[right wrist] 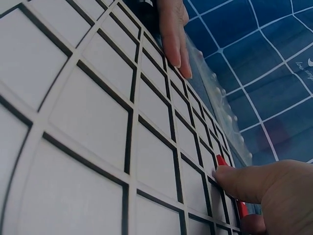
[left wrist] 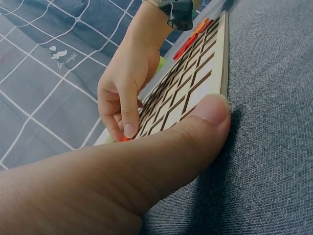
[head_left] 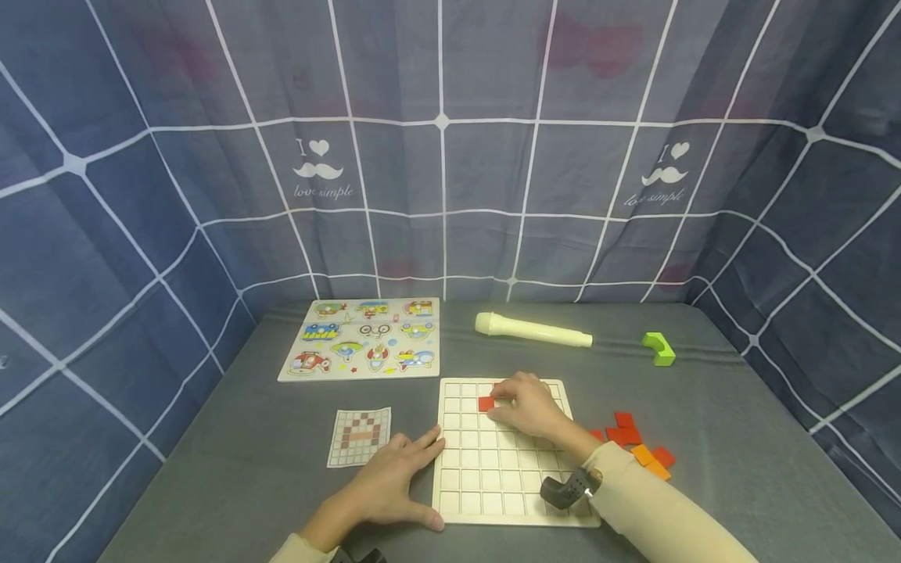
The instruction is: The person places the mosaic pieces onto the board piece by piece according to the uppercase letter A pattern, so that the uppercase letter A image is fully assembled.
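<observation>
A pale wooden grid board (head_left: 470,460) lies flat, with a red square tile (head_left: 486,403) in a cell near its far edge. My right hand (head_left: 529,407) reaches over the far rows, its fingers curled and pinching a second red tile (right wrist: 242,209) that they partly hide. Its thumb (right wrist: 239,182) is right beside the first tile. My left hand (head_left: 394,477) rests along the board's left side with fingers extended; the fingertips touch the edge and the thumb (left wrist: 212,110) lies at the near corner.
Several red tiles (head_left: 623,420) and orange tiles (head_left: 658,469) lie right of the board. A patterned grid card (head_left: 339,457) is at left. Behind are a vehicle puzzle board (head_left: 355,348), a cream microphone-shaped stick (head_left: 538,331) and a green block (head_left: 660,349).
</observation>
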Action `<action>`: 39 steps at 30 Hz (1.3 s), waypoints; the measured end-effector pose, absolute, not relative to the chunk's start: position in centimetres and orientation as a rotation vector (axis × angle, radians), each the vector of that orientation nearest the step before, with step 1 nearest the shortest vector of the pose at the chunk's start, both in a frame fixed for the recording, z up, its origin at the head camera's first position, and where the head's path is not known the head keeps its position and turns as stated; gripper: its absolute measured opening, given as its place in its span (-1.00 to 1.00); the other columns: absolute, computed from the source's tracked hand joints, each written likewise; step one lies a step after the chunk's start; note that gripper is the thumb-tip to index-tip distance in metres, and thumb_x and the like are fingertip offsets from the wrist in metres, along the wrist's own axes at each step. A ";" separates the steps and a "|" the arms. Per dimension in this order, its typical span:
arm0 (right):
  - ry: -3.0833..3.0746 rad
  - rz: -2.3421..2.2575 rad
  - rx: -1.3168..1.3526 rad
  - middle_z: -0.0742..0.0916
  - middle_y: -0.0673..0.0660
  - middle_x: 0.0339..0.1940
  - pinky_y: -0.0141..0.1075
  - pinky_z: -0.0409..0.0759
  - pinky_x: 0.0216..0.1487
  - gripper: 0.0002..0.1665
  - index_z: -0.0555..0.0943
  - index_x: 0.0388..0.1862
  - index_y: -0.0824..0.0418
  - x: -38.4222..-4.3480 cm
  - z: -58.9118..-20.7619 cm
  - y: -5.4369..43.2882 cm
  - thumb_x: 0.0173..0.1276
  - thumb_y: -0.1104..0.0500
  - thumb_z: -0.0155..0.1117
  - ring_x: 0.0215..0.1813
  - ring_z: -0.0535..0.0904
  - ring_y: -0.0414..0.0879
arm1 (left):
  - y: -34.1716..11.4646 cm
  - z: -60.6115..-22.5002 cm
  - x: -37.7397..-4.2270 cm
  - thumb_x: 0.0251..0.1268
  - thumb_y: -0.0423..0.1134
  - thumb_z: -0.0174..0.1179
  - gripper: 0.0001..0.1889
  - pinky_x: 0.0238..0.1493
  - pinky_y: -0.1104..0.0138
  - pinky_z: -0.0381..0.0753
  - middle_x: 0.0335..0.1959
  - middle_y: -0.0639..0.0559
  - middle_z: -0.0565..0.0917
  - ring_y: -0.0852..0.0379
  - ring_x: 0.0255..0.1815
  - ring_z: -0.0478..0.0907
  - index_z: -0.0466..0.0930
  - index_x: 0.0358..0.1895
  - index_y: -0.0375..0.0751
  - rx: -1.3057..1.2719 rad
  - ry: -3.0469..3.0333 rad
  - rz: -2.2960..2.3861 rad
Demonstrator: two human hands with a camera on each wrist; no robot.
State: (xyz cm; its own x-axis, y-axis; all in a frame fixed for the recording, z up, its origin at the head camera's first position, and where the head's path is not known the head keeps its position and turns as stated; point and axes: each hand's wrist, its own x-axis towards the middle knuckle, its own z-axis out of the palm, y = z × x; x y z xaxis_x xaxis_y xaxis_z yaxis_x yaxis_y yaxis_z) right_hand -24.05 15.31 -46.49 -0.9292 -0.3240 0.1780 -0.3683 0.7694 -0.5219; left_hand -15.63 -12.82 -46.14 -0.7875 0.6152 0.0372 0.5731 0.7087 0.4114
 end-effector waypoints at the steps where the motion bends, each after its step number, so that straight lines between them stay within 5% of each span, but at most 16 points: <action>1: -2.879 0.867 0.570 0.74 -0.01 -0.09 -0.11 0.46 0.05 -0.67 0.74 -0.14 0.08 -24.0 -46.5 15.3 0.11 0.01 0.49 -0.02 0.52 -0.08 | -12.8 -46.1 -15.6 -0.31 0.51 0.38 0.16 -0.21 0.48 0.33 0.55 -0.01 0.26 0.31 -0.15 0.23 0.35 0.44 -0.10 0.979 2.809 0.622; 10: -2.847 0.830 0.620 0.71 -0.04 -0.20 -0.24 0.38 -0.11 -0.73 0.75 -0.16 0.00 -23.8 -46.6 15.3 0.13 0.01 0.48 -0.12 0.47 -0.14 | -12.7 -46.0 -15.5 -0.31 0.52 0.37 0.17 -0.15 0.42 0.36 0.55 -0.01 0.27 0.28 -0.08 0.27 0.36 0.44 -0.11 0.982 2.820 0.609; 39: -2.850 0.876 0.559 0.66 -0.02 -0.23 -0.21 0.35 -0.09 -0.75 0.74 -0.18 -0.01 -23.7 -46.7 15.0 0.14 0.03 0.46 -0.14 0.43 -0.14 | -12.7 -45.5 -15.3 -0.31 0.49 0.40 0.16 -0.14 0.41 0.33 0.55 0.01 0.25 0.30 -0.07 0.25 0.34 0.45 -0.09 0.947 2.808 0.605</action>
